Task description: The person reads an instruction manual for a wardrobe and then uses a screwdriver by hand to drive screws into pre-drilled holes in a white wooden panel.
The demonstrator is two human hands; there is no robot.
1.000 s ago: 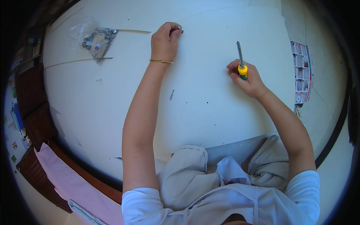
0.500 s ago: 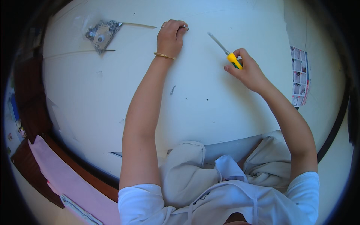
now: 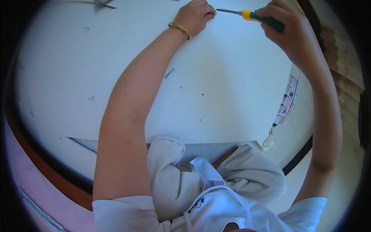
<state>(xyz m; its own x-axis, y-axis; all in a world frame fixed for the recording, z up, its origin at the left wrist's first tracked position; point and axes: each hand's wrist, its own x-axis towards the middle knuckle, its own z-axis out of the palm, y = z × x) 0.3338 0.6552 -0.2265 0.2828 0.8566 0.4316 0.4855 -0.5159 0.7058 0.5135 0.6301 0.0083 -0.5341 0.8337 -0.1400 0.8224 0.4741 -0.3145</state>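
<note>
A single head-worn fisheye camera looks down from close above the person's lap (image 3: 166,166) across the white board (image 3: 239,81).

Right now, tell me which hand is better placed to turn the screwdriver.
Probably the right hand: it grips the screwdriver, tip pointing toward the left hand, which appears to pinch a small shiny piece.

Cool, bluish light of moderate strength spreads over the white board (image 3: 239,104); its source cannot be told. A faint, soft-edged shadow lies across the board's middle, left of the right forearm (image 3: 327,116). The printed sheet (image 3: 286,101) by the board's right edge looks soft. Black vignetting swallows the corners, and outer straight lines bow.
</note>
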